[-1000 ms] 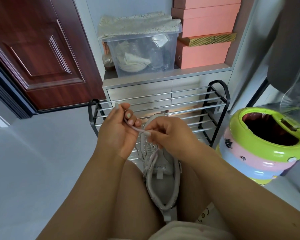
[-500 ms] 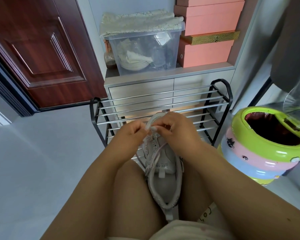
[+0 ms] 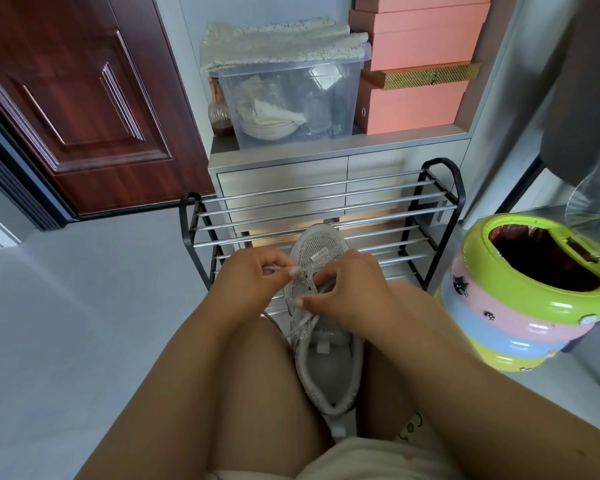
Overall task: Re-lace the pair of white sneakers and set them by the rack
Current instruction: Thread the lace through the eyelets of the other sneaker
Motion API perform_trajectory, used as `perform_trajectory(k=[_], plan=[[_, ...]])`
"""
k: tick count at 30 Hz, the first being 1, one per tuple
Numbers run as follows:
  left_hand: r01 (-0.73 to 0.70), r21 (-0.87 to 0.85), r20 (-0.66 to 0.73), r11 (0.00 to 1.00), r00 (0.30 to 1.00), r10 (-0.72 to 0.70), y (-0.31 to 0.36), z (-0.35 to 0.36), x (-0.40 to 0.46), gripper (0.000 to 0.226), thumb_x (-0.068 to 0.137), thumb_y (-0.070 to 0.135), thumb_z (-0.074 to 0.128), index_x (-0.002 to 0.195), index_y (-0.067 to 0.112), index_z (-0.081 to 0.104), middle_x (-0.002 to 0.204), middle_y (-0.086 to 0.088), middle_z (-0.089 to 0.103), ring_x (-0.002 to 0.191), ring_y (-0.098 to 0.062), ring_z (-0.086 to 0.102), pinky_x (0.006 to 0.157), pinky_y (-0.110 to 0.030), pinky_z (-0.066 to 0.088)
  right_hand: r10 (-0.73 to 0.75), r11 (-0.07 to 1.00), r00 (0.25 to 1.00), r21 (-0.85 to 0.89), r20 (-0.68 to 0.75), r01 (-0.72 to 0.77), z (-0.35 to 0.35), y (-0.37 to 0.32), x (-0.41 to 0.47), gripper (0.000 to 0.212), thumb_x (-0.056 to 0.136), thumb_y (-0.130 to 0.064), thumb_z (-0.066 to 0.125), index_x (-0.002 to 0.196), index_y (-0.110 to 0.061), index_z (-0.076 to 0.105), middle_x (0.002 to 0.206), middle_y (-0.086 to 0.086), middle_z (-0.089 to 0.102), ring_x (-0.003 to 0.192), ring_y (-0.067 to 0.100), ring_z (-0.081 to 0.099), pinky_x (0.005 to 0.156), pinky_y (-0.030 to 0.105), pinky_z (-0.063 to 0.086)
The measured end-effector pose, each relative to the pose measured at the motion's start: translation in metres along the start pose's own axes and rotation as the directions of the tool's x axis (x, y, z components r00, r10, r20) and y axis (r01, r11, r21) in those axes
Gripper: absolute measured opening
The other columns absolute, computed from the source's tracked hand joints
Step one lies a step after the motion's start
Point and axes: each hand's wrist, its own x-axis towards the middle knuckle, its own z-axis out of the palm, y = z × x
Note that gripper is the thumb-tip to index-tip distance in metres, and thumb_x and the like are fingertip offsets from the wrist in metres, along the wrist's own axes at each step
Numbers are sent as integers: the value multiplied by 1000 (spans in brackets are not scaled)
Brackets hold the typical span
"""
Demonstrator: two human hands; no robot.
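One white sneaker (image 3: pixel 321 344) in view here, wedged between the person's bare thighs, toe pointing away toward the shoe rack (image 3: pixel 321 216). Going left to right: dark red wooden door (image 3: pixel 73 98) at far left, grey floor (image 3: pixel 66 323) below it. Then the left hand (image 3: pixel 248 280) – fingers curled, pinching the end of the white lace (image 3: pixel 274 269) just left of the sneaker's toe area, the stiff tip poking out between thumb and fingertip. The lace runs down over the eyelet rows, loose and crossed near the tongue. Right beside it is the right hand (image 3: pixel 352 294), fingers bent in and pressing on the sparkly eyelet strip, nails touching the upper – whether it's actually pinching a bit of lace there I can't tell.

Behind the hands the rack's chrome bars stand in front of a grey drawer cabinet (image 3: pixel 281 174). On top of that sits a clear plastic bin (image 3: pixel 288 98) with a cream cloth (image 3: pixel 278 39) draped over it, and a stack of pink boxes (image 3: pixel 420 57) just to its right. Far right, a round striped bin (image 3: pixel 499 306) with a green rim sits on the floor near the rack's end.
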Motion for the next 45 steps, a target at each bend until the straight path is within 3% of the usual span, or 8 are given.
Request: perform_trajectory(k=[3, 9, 15, 27, 35, 40, 43, 45], plan=[[-30, 103, 3, 994, 1000, 30, 1, -1, 0, 6, 84, 25, 71, 78, 25, 73, 77, 10, 70, 73, -2, 63, 67, -19, 47, 3, 1000, 1000, 20, 17, -4, -2, -1, -2, 39, 62, -56, 78, 85, -26, 71, 107, 2, 54, 112, 20, 44, 92, 33, 42], [-58, 306, 34, 950, 998, 50, 5, 0, 5, 9, 86, 29, 67, 79, 26, 70, 76, 10, 64, 68, -1, 55, 65, -22, 43, 14, 1000, 999, 15, 36, -15, -2, -1, -3, 44, 65, -54, 78, 98, -26, 69, 111, 0, 50, 116, 19, 39, 92, 28, 38], [-79, 414, 49, 907, 997, 64, 9, 1, 9, 12, 88, 25, 64, 78, 21, 69, 81, 5, 65, 82, -13, 60, 72, -27, 46, -2, 1000, 999, 20, 40, 1, -2, -1, -4, 44, 66, -53, 78, 99, -26, 69, 110, -1, 49, 116, 19, 38, 94, 30, 39], [-114, 491, 131, 864, 990, 56, 18, 4, 14, 20, 91, 17, 59, 72, 17, 55, 82, 0, 58, 81, -20, 55, 72, -33, 43, -32, 998, 999, 56, 25, 31, -2, 0, -4, 39, 65, -52, 78, 93, -26, 70, 108, 0, 49, 115, 20, 38, 95, 32, 38], [-35, 302, 112, 953, 994, 1, 9, 9, 13, 13, 96, 28, 52, 90, 17, 52, 84, 5, 56, 76, -11, 52, 61, -26, 36, -80, 993, 996, 90, 34, 76, -3, 2, -5, 36, 72, -54, 71, 85, -21, 72, 97, -1, 49, 108, 17, 41, 91, 29, 37], [24, 92, 85, 995, 996, -32, 5, 15, 8, 14, 96, 25, 52, 86, 19, 46, 82, 5, 56, 70, -7, 48, 61, -26, 36, -70, 986, 998, 153, 1, 69, 1, 6, -3, 33, 75, -58, 66, 69, -26, 67, 89, -1, 52, 102, 18, 45, 84, 30, 41], [18, 95, 99, 995, 995, -28, 5, 18, 8, 10, 97, 24, 49, 89, 18, 47, 84, 4, 55, 71, -6, 47, 59, -24, 35, -80, 981, 997, 173, -22, 83, 6, 9, 0, 40, 65, -73, 54, 55, -34, 55, 84, -1, 52, 95, 20, 49, 73, 28, 37], [1, 105, 102, 994, 995, -12, 5, 19, 6, 9, 99, 24, 44, 92, 18, 46, 86, 3, 55, 72, -7, 48, 59, -24, 35, -98, 982, 995, 163, -18, 100, 7, 10, 1, 40, 67, -73, 53, 55, -35, 55, 85, -1, 52, 97, 20, 49, 73, 27, 34]])
